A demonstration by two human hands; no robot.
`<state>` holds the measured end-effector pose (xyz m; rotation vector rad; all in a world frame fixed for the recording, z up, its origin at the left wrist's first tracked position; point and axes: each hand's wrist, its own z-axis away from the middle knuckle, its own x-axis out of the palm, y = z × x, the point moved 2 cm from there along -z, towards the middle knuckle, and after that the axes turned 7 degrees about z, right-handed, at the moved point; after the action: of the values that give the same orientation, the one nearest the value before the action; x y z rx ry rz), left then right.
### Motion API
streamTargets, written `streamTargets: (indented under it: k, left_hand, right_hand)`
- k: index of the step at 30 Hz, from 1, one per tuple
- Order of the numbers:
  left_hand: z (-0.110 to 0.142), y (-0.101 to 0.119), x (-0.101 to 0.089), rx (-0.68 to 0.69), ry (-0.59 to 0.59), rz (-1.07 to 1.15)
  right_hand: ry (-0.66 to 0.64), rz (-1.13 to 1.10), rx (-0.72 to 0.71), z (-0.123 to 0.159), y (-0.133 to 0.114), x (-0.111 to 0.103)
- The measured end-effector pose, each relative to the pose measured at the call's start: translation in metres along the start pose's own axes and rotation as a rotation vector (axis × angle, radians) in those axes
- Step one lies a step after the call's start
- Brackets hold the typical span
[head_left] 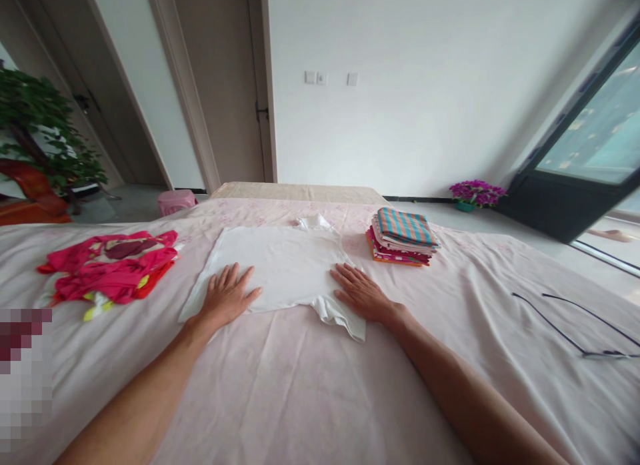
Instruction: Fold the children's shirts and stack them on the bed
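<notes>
A white T-shirt (285,261) lies spread sideways on the pale pink sheet (280,385), its near sleeve bunched toward me. On its left part rests my left hand (228,294), palm down with the fingers apart. My right hand (361,291) lies flat at the shirt's right side, beside the crumpled sleeve, fingers stretched out. Neither hand grips anything. Beyond my right hand stands a stack of folded clothes (400,237) with a blue and orange checked cloth on top. To the left is a loose heap of red and pink clothes (117,265).
A pair of glasses (580,348) lies on the sheet at the right. Behind the sheet's left end stand a pink stool (177,201) and a leafy plant (40,125). Purple flowers in a green pot (466,206) stand on the floor by the wall.
</notes>
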<state>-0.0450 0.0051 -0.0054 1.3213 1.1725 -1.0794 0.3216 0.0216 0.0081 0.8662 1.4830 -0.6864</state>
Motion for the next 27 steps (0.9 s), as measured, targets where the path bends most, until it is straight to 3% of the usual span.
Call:
streamTargets:
  k: [11, 27]
  left_hand:
    - [-0.014, -0.042, -0.001, -0.250, 0.027, 0.012]
    - [-0.016, -0.049, 0.002, -0.237, 0.066, -0.036]
  right_hand:
    - [0.026, 0.022, 0.017, 0.000, 0.005, 0.006]
    - [0.038, -0.024, 0.011, 0.000, 0.005, 0.002]
